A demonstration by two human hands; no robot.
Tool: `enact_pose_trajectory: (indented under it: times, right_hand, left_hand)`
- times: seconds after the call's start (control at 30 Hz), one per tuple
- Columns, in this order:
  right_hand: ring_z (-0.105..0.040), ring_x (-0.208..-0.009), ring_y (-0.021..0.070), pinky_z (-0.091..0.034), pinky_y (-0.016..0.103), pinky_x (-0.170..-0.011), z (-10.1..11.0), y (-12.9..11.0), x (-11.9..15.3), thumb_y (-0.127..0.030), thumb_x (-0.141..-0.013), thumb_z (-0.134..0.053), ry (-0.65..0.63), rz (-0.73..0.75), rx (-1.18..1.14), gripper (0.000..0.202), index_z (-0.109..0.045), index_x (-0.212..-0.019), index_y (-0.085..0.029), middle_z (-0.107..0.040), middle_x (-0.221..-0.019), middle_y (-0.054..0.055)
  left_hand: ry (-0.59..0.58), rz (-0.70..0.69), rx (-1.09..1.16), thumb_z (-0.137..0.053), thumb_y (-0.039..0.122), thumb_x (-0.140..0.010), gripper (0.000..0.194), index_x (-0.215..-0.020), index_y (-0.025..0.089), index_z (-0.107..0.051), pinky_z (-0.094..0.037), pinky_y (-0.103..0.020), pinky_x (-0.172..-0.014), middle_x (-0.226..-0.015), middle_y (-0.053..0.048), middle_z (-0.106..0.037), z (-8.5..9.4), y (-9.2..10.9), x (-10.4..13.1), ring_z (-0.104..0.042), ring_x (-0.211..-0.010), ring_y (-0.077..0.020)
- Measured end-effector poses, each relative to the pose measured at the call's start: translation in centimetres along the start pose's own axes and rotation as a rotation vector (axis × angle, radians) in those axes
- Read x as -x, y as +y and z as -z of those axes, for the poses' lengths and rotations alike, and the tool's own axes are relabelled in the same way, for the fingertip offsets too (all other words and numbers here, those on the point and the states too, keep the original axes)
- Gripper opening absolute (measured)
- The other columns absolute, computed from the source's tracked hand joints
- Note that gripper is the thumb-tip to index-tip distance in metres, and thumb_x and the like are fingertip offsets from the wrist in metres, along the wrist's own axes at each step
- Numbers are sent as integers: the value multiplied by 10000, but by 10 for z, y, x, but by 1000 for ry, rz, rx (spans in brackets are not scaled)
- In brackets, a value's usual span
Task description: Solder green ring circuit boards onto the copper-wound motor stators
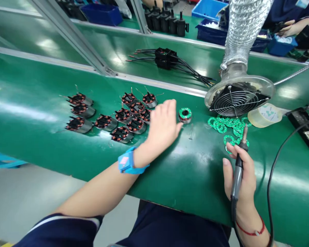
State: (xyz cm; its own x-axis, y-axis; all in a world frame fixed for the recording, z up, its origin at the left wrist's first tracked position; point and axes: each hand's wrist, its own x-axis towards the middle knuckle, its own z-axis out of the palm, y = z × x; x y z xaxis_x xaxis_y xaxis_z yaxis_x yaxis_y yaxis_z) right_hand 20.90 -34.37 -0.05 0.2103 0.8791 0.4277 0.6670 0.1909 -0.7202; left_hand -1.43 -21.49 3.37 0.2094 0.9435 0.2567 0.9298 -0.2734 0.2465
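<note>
- One green worktop [195, 164] carries everything in your reach, an arrangement that likely spares stretching.
- Your fume extractor [235, 99] hangs by the far edge, right of the middle, its grille tipped towards you, probably to draw smoke from the iron.
- Your left hand [162, 123] reaches towards the far edge, fingers nearly straight, thumb spread, with nothing visible in its grasp; whether it touches a stator underneath you cannot tell.
- Your right hand [248, 178], near the right part of the near edge, is closed around the soldering iron [238, 175] pen-fashion, tip upwards, seemingly to keep heat off fingers and worktop.
- A clear tape roll [264, 115] lies near the far edge, towards the right end.
- Wound motor stators [105, 122] are bunched left of centre, windings up, presumably for easy picking.
- One ring-topped stator [185, 120] stands apart beside your left thumb, likely for clear access.
- Loose green circuit-board rings [231, 122] are heaped below the extractor, handy to your right.
</note>
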Motion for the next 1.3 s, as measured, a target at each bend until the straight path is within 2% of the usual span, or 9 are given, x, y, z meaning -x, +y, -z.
enact_pose_trajectory:
  times: [0.13, 0.27, 0.4, 0.5, 0.6, 0.8, 0.93, 1.13, 1.3]
  right_hand:
    - [-685, -1122, 245, -577, 460, -957, -1, -1, -1, -195, -888, -625, 9, 32, 16, 437, -537, -1314, -234, -701, -1225, 106]
    - [-706, -1083, 238, -594, 433, -907, -1, -4, -4, -172, -897, -601, 40, 84, 48, 421, -537, -1308, -235, -731, -1149, 91]
    - [-717, -1052, 229, -592, 416, -886, -2, -5, -6, -158, -899, -593, 68, 93, 52, 409, -547, -1298, -233, -751, -1100, 79]
    - [-724, -1033, 217, -585, 404, -891, -1, -5, -6, -158, -913, -574, 89, 82, 47, 371, -562, -1276, -233, -766, -1050, 63]
    - [-729, -1019, 215, -578, 402, -888, 3, -6, -7, -183, -930, -566, 100, 65, 66, 325, -576, -1251, -235, -775, -1011, 54]
    - [-754, -913, 199, -586, 359, -795, 28, 2, -19, -279, -977, -497, -41, -79, 119, 283, -536, -1256, -247, -773, -947, 42]
    - [-734, -830, 210, -579, 370, -742, 39, 17, -31, -315, -906, -567, -178, -193, 205, 339, -510, -1232, -242, -735, -980, 59]
    - [-675, -877, 265, -550, 447, -805, 24, 23, -37, -204, -834, -565, -365, -135, 362, 436, -503, -1265, -222, -680, -948, 77]
    - [-676, -873, 258, -558, 434, -812, 1, 15, -28, -188, -869, -529, -364, -42, 295, 423, -499, -1289, -233, -679, -950, 72]
  left_hand:
    - [-51, 135, -213, -600, 357, -869, 384, -1173, 125, -565, -342, -563, -950, -1004, -195, -654, 22, -36, -5, -506, -1109, -424]
    - [-151, 56, -234, -543, 267, -876, 399, -1242, 109, -544, -361, -547, -937, -871, -165, -680, 23, -34, -2, -562, -1020, -386]
    - [-222, -9, 141, -502, 293, -902, 563, -1414, 93, -381, -426, -493, -920, -954, -138, -721, 23, -7, 3, -608, -1026, -338]
    - [-450, -87, 598, -401, 262, -938, 475, -1397, 145, -363, -505, -368, -796, -922, -72, -714, 25, 1, 6, -664, -822, -217]
    - [-522, -143, 836, -431, 306, -932, 398, -1304, 167, -407, -521, -297, -714, -1027, -85, -666, 22, -6, 6, -638, -755, -155]
    - [-872, -382, 504, -612, 268, -802, 435, -1219, 201, -506, -503, -274, -774, -1177, -83, -597, 27, -16, 5, -618, -946, -196]
    - [-1035, -411, 437, -658, 226, -744, 456, -1183, 204, -535, -486, -255, -721, -1137, -60, -607, 38, -16, 7, -626, -918, -201]
    - [-958, -529, 497, -544, 248, -875, 114, -969, 207, -594, -484, -296, -788, -996, -38, -628, 24, -4, 13, -618, -903, -199]
    - [-450, -198, 738, -586, 299, -860, 453, -1274, 196, -434, -521, -369, -868, -1210, -108, -589, -7, 6, 17, -642, -975, -210]
